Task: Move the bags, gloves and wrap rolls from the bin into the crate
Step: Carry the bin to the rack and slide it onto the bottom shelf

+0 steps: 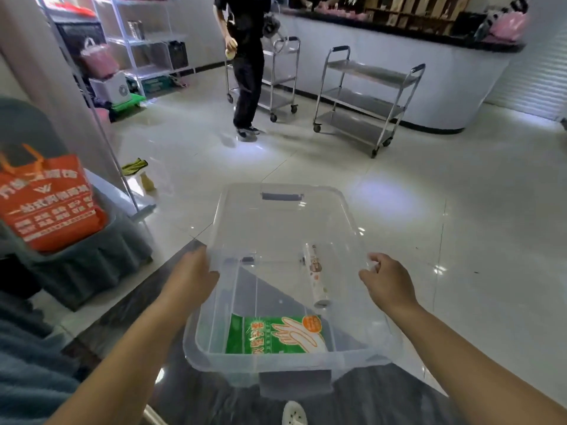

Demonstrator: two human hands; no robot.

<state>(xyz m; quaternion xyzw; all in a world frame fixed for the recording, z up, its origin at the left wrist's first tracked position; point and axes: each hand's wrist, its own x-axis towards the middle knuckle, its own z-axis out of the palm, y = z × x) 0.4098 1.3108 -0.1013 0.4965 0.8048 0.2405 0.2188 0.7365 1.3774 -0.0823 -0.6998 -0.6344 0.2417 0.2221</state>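
Observation:
A clear plastic bin [214, 305] with grey handles is held up in front of me, over the floor. My left hand [193, 271] grips its left rim. My right hand [389, 280] is at the right rim, fingers curled on the edge. Inside lie a green pack of gloves [276, 334] near me and a white wrap roll [316, 276] along the right side. No crate shows in this view.
An orange bag [49, 197] rests on a grey covered seat at the left. A person in black [245, 56] stands ahead beside two steel trolleys [368, 99]. White shelving stands at the back left, a counter at the back right. A spray bottle [147, 180] stands on the floor.

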